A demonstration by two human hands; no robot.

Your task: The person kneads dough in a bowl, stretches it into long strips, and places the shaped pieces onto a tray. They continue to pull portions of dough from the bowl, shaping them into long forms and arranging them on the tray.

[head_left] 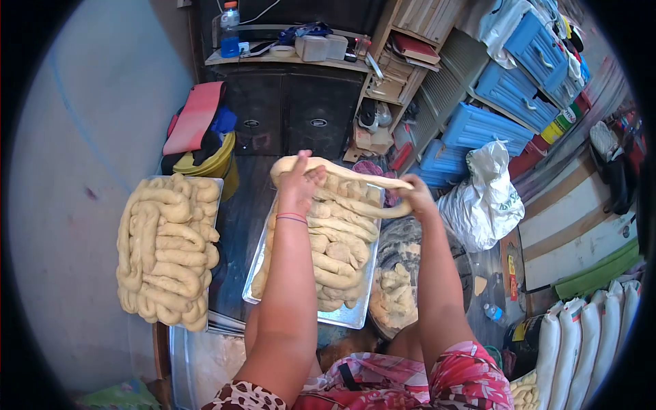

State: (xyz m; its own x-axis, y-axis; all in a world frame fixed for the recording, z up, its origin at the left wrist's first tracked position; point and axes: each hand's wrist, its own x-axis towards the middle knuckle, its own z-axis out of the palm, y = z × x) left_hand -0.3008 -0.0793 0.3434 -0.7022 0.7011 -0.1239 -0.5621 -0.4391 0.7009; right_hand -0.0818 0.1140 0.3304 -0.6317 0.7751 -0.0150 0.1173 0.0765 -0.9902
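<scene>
A long pale dough rope (pixel 359 175) is doubled into a loop over the middle tray (pixel 354 316). My right hand (pixel 418 198) is closed around the loop's right bend. My left hand (pixel 301 186) is at the rope's other end, its fingers spread across the dough; the underside of that hold is hidden. Several thick dough ropes (pixel 338 260) lie side by side in this tray, partly behind my left forearm. To the right of it is a round, dark, floury basin (pixel 447 256) with a torn dough lump (pixel 395 290).
A second tray at left is heaped with dough ropes (pixel 167 249). A yellow bucket (pixel 229 164) stands behind it. On the right are a white plastic sack (pixel 488 198), blue drawers (pixel 485 130), a small bottle (pixel 493 313) and several upright white bags (pixel 570 342).
</scene>
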